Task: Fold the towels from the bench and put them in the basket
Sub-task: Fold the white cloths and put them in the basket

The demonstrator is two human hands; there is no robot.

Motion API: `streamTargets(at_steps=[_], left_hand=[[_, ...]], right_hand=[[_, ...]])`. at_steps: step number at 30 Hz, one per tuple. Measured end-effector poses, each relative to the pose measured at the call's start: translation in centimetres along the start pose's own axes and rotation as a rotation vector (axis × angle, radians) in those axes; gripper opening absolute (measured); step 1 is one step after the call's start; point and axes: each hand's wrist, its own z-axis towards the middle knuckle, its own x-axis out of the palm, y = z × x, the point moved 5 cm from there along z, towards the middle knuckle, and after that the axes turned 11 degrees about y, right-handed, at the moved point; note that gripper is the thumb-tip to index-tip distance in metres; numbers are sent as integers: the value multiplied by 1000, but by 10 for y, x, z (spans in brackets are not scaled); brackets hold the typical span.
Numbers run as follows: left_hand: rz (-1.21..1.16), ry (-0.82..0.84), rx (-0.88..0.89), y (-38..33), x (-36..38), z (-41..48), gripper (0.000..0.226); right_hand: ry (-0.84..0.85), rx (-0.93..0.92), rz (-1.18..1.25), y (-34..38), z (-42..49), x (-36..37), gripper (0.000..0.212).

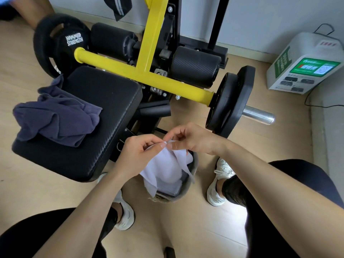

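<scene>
Both hands, the left hand [137,152] and right hand [191,139], pinch a white towel's [165,168] top edge; it hangs beneath them over the basket [193,164]. A dark towel [55,116] lies on the tabletop [104,101], left of them.

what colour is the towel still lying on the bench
Dark blue-grey towel, crumpled on the black bench; the head view shows it.
</scene>
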Motion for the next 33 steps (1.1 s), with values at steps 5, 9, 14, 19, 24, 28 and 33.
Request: streamTargets(at_steps=[5,9,14,19,24,28,33], left_hand=[[-14,5,-29,1,-5,2,12],[-42,-17,-28,3,-15,3,8],[-27,-119,-79,14,-28,3,9],[-132,-253,-125,11,-32,2,6],[-342,-366,-132,7,-32,3,6],[-382,-381,-125,4,-31,4,9],[-394,-324,-101,-2,-24,4,11]], right_hand=[[-51,6,10,0,-1,-2,8],[-217,-89,169,6,-5,-16,4],[-466,-108,307,-1,-7,-35,10],[-625,-60,372,-9,-13,-47,12],[-571,-85,367,-6,-12,-39,6],[-366,-174,510,6,-8,-27,16],[-190,-265,444,19,-7,-10,34]])
